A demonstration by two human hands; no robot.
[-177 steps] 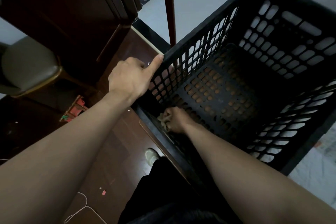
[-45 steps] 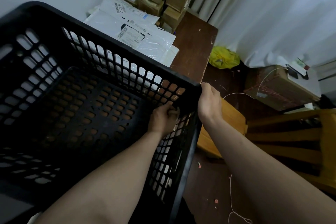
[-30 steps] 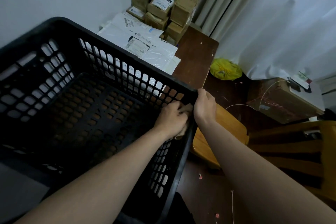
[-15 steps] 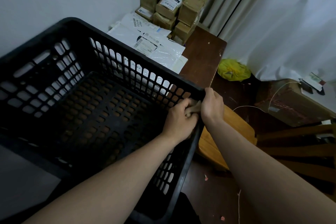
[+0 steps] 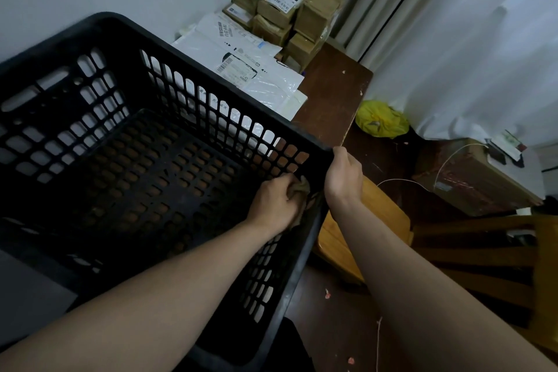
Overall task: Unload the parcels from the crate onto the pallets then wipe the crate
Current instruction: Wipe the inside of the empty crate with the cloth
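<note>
My left hand is down inside the crate. Its fingers are curled round a crumpled brownish cloth, which it presses against the inner face of the right-hand wall, just under the rim and close to the far right corner. My right hand grips that same corner from outside, closed round the rim. The black crate has slotted walls and a perforated floor. Beyond its far wall, white mailer bags lie flat on the dark wooden worktop. Taped cardboard boxes are stacked at the worktop's far corner, against the wall and next to a curtain. A yellow bag sits on the floor beside the worktop's right edge.
</note>
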